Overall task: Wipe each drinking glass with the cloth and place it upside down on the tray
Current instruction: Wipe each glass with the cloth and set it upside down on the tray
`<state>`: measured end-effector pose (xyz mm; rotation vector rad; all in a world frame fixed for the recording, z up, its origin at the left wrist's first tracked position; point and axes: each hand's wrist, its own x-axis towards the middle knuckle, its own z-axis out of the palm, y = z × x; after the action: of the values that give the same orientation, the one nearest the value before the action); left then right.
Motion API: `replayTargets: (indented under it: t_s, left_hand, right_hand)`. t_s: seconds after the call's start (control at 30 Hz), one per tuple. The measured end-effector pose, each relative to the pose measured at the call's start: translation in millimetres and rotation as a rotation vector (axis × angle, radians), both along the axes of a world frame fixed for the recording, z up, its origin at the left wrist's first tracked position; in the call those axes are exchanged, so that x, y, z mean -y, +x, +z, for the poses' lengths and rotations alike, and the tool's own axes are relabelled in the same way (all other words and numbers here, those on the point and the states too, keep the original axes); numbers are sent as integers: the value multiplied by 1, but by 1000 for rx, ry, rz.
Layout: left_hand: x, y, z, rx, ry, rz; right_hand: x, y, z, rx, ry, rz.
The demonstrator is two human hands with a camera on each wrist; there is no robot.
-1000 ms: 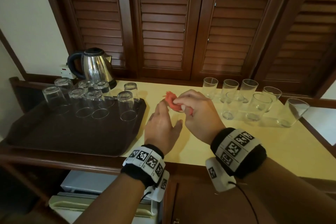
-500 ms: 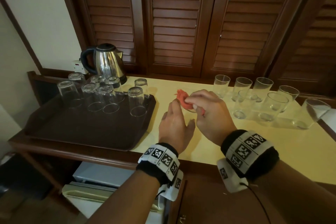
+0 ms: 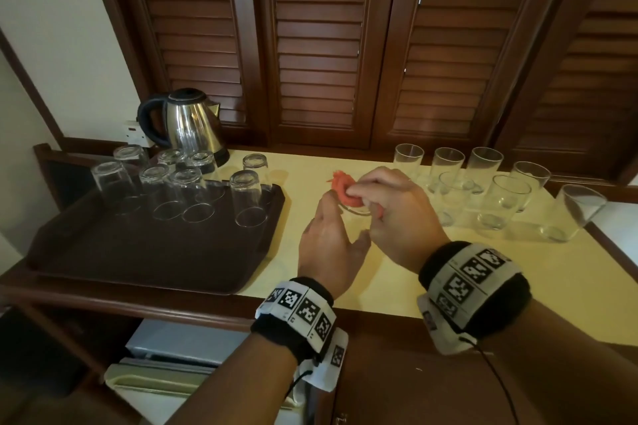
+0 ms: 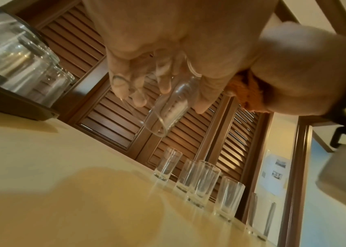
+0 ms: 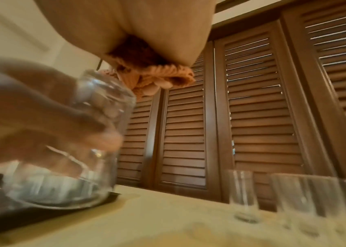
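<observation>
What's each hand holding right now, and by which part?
Left hand grips a drinking glass around its side wall. Right hand holds the bunched orange cloth in its fingers, at the glass.

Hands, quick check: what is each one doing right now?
Left hand: fingers curled round a drinking glass, held above the counter.
Right hand: grips the orange cloth, pressed against that glass.

orange cloth [image 5: 153, 75] bunched in right hand [image 5: 125, 21], held glass [image 5: 79, 142] alongside
</observation>
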<state>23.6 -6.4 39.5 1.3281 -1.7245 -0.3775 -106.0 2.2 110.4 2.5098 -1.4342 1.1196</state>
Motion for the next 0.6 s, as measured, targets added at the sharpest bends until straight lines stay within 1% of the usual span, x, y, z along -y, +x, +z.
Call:
replayTargets:
  t_s: [0.07,0.1,0.17,0.23,0.3,0.37,0.43,0.5,0.6]
  left_hand:
    - [3,5,0,5,-36,-3]
    - [5,7,1,5,-47,-3]
    - [2,6,4,8,-26,0]
    - [2,0,7,4,-24,-15]
    - [6,0,6,-18,-50,-25]
    - [9,5,1,-38,-74,-9]
    - [8,5,-3,-65,-56,12]
    - [7,0,-5,-91,-38,0]
    - [12,4,-5,-128,-67,-10]
  right_hand:
    - [-6,-1,-2,-5,2,108]
    - [-6,-6,-2,-5,15,128]
    - [1,-15,3,-11,50,50]
    - [3,-10,8,-21,47,-31]
    - [-1,-4,7,-10,31,39]
    - [-3,-12,4,-15,56,119]
    - [4,-18,8,-72,77,67]
    - [6,-9,12,-118,57,32]
    - [2,-1,9,-79,88,156]
